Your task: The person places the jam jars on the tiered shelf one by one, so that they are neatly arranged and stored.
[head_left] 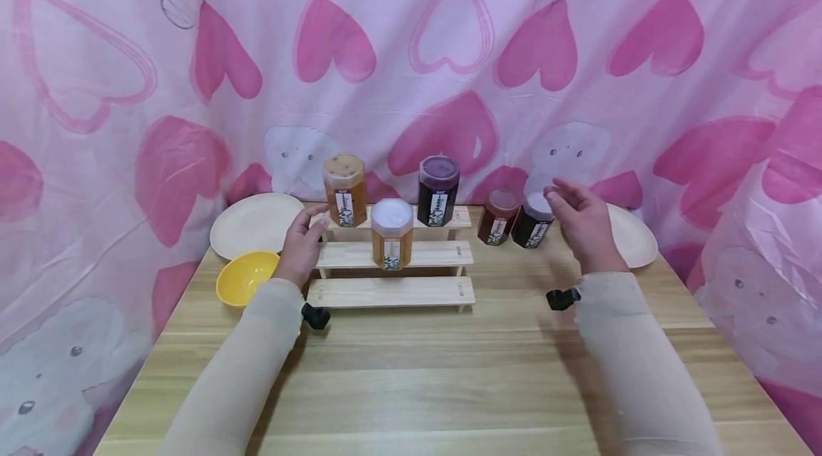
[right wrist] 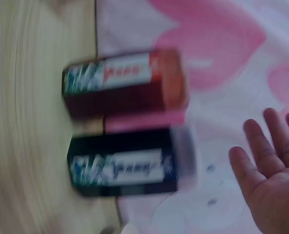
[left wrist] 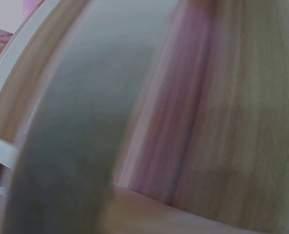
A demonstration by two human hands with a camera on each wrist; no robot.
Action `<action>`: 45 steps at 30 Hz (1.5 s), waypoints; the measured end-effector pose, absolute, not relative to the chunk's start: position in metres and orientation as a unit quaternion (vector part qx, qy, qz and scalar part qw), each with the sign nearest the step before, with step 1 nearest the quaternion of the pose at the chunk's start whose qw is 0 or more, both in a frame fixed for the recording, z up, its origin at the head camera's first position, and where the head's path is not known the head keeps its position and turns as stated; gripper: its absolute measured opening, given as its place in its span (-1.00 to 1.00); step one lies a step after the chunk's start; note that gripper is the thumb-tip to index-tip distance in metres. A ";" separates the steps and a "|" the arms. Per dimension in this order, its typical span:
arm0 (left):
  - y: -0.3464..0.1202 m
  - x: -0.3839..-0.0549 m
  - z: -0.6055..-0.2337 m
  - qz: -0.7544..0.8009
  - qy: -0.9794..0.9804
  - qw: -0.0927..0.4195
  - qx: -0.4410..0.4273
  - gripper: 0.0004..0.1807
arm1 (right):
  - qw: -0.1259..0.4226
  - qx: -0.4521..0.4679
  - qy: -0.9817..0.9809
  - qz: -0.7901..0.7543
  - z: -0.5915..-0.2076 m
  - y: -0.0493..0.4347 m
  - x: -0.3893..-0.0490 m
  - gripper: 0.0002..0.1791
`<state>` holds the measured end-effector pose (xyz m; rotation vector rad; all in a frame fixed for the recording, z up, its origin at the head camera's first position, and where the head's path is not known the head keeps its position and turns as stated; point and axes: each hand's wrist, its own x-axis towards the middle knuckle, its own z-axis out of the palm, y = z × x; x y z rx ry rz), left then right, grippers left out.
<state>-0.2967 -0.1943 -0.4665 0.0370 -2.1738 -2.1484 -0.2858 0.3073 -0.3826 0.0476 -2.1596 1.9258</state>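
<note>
My left hand (head_left: 300, 245) is at the left end of a three-step wooden rack (head_left: 392, 292), its fingers near an amber jar (head_left: 347, 203) on the top step; whether they touch is unclear. A purple-lidded dark jar (head_left: 438, 195) shares that step. On the middle step stands a golden jar (head_left: 392, 238) with a white lid. My right hand (head_left: 583, 224) hovers by a white-lidded dark jar (head_left: 531, 228), which stands on the table beside a red jar (head_left: 497, 220). Seen from the right wrist, that hand's fingers (right wrist: 259, 151) are spread, apart from both jars.
A yellow bowl (head_left: 247, 277) and a pale plate (head_left: 253, 224) lie left of the rack. Another pale plate (head_left: 632, 236) is partly behind my right hand. A pink heart-patterned curtain (head_left: 449, 13) hangs behind the wooden table (head_left: 411, 384). The left wrist view is blurred.
</note>
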 end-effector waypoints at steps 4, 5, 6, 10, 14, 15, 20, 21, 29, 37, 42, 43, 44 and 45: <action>-0.194 -0.298 -0.468 -0.700 -0.713 0.044 0.013 -0.58 | 0.146 -0.028 -0.764 0.628 -0.392 0.323 -0.298 -0.37; -0.194 -0.298 -0.469 -0.700 -0.713 0.044 0.012 -0.58 | 0.146 -0.037 -0.774 0.615 -0.395 0.326 -0.300 -0.35; -0.194 -0.298 -0.469 -0.700 -0.713 0.044 0.012 -0.58 | 0.143 -0.044 -0.786 0.600 -0.398 0.329 -0.303 -0.33; -0.194 -0.298 -0.470 -0.701 -0.712 0.047 0.012 -0.58 | 0.115 -0.053 -0.812 0.570 -0.411 0.339 -0.312 -0.25; -0.193 -0.298 -0.468 -0.701 -0.712 0.046 0.012 -0.56 | 0.067 -0.044 -0.823 0.563 -0.423 0.346 -0.320 -0.14; -0.193 -0.297 -0.468 -0.700 -0.712 0.046 0.012 -0.56 | 0.057 -0.037 -0.824 0.562 -0.426 0.346 -0.322 -0.12; -0.192 -0.297 -0.465 -0.694 -0.718 0.051 0.014 -0.56 | 0.026 -0.003 -0.846 0.533 -0.432 0.345 -0.329 -0.03; -0.192 -0.297 -0.465 -0.695 -0.717 0.052 0.013 -0.56 | 0.020 -0.001 -0.847 0.530 -0.433 0.345 -0.331 -0.02; -0.192 -0.296 -0.467 -0.705 -0.707 0.055 0.007 -0.57 | -0.005 0.000 -0.855 0.518 -0.444 0.347 -0.340 0.01; -0.192 -0.297 -0.468 -0.707 -0.705 0.051 0.006 -0.56 | 0.016 -0.006 -0.859 0.511 -0.450 0.346 -0.341 -0.05; -0.194 -0.298 -0.468 -0.711 -0.701 0.049 0.005 -0.56 | 0.030 -0.017 -0.841 0.540 -0.453 0.342 -0.339 -0.11; -0.194 -0.297 -0.468 -0.713 -0.700 0.051 0.003 -0.56 | 0.033 -0.020 -0.835 0.549 -0.454 0.341 -0.338 -0.11; -0.194 -0.297 -0.467 -0.714 -0.698 0.052 0.001 -0.56 | 0.035 -0.024 -0.829 0.558 -0.455 0.340 -0.337 -0.12; -0.194 -0.297 -0.467 -0.714 -0.698 0.053 -0.001 -0.56 | 0.037 -0.028 -0.826 0.562 -0.457 0.339 -0.336 -0.13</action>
